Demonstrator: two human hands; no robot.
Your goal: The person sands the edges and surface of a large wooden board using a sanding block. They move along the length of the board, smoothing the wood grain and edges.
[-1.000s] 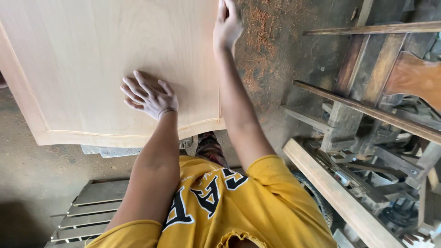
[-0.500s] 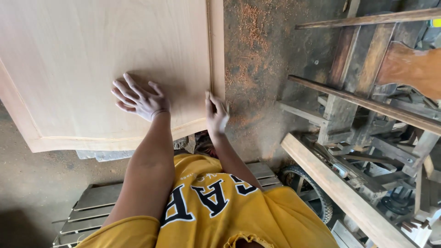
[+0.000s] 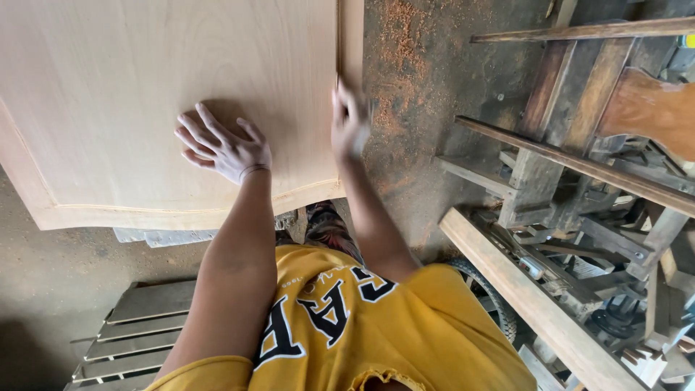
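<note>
Two hands on pale wooden panel [image 3: 145, 87], left hand [image 3: 224, 148] fingers spread flat, right hand [image 3: 350, 123] blurred at edge, grip unclear.

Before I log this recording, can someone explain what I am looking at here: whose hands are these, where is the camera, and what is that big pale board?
There is no machine here. The one view comes from a camera worn on a person's head, looking down past their yellow shirt at their own two bare hands.

The left hand lies flat, fingers spread, on a large pale wooden panel with a raised frame border. The right hand is at the groove along the panel's right frame; it is blurred, so I cannot tell whether its grip holds anything.

Beyond the panel's edge is a dirt floor scattered with reddish sawdust. At the right stand dark wooden beams and machine parts. A grey slatted pallet lies at lower left.
</note>
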